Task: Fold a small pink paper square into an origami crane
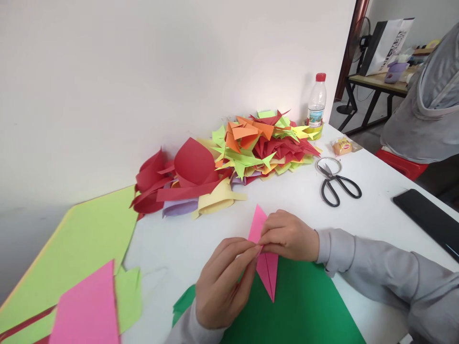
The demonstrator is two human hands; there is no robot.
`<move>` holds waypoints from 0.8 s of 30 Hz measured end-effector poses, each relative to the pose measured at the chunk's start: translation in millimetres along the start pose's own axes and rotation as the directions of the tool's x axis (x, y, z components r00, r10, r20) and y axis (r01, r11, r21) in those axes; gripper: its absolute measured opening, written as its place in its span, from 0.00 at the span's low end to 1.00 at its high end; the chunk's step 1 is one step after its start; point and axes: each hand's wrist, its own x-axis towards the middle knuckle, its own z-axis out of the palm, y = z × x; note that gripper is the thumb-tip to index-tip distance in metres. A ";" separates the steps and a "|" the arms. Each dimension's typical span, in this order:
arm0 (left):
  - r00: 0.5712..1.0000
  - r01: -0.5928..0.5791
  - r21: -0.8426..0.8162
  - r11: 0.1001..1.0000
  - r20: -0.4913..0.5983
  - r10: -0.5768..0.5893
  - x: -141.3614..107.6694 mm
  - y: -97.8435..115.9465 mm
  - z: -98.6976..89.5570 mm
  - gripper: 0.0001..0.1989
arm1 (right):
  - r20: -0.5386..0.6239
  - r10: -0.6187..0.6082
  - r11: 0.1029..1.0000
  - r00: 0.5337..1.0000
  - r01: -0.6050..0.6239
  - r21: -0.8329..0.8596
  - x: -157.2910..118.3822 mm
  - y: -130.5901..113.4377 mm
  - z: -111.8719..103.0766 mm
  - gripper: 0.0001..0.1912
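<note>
A folded pink paper (268,273), a long diamond with a crease down its lower half, is held above a green sheet (301,306). My left hand (227,282) pinches its left edge near the middle. From the right, my right hand (287,235) also pinches the paper there, and the fingertips of both hands meet. Part of the paper's middle is hidden behind the fingers. Its upper tip points away from me, its lower tip toward me.
Behind my hands lies a heap of folded papers (251,136) against the wall. Scissors (332,179), a wrapped snack (342,146), a bottle (317,102) and a black phone-like slab (426,220) are at right. Pink (88,306) and lime sheets (79,239) lie left. A person in grey (426,110) sits nearby.
</note>
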 end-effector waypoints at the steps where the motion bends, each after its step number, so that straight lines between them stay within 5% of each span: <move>1: 1.000 0.005 -0.011 1.000 -0.003 -0.005 -0.3 0.4 -0.2 0.12 | 0.012 0.008 1.000 1.000 -0.008 0.000 -0.3 0.3 -0.2 0.09; 5: 0.996 0.004 0.037 0.999 -0.086 -0.001 -7.2 5.7 -5.4 0.14 | 0.002 0.020 1.000 1.000 -0.020 0.019 -0.1 0.8 -1.0 0.12; 8: 0.986 -0.097 0.139 0.986 -0.123 0.115 -16.6 9.8 -5.7 0.09 | -0.045 0.040 0.998 0.998 -0.037 0.052 1.3 0.0 -1.6 0.15; 10: 0.963 -0.246 0.162 0.956 0.157 0.221 -21.9 8.2 0.5 0.05 | -0.064 0.066 0.996 0.996 -0.062 0.060 2.3 -0.6 -1.8 0.17; 12: 0.906 -0.396 0.213 0.893 0.251 0.341 -25.7 2.2 10.9 0.07 | -0.080 0.082 0.995 0.993 -0.078 0.060 2.5 -0.8 -1.7 0.18; 17: 0.921 -0.353 0.334 0.874 0.286 0.263 -31.8 -14.4 31.4 0.09 | -0.058 0.081 0.996 0.995 -0.079 0.040 0.3 1.2 0.3 0.15; 24: 0.937 -0.288 0.335 0.897 0.293 0.191 -39.0 -16.1 34.3 0.11 | -0.003 0.124 0.991 0.992 -0.124 0.050 1.9 -2.8 -0.8 0.11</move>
